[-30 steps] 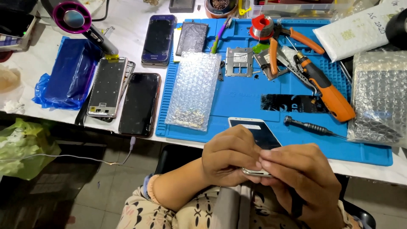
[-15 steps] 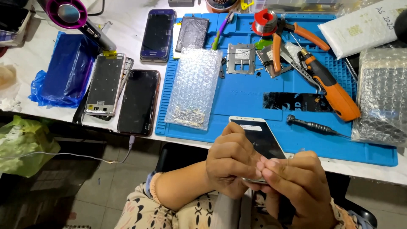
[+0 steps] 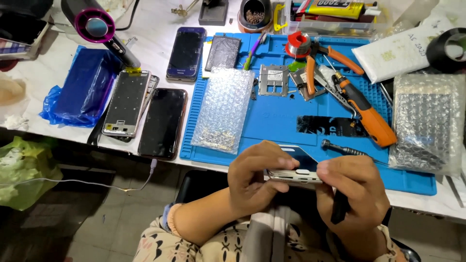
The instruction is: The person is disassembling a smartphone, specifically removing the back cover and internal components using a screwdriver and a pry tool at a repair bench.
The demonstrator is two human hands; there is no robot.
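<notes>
While both hands meet at near edge of mat, phone sits between them, lifted, bottom edge toward camera. Left hand curled, fingers pinching phone's left end. Right hand closed around right end, also gripping dark tool pointing down. Screwdriver lies on mat just beyond phone. Bubble-wrap pouch left of centre; orange driver farther right.

Both hands, left & right, grip white phone over blue mat.
</notes>
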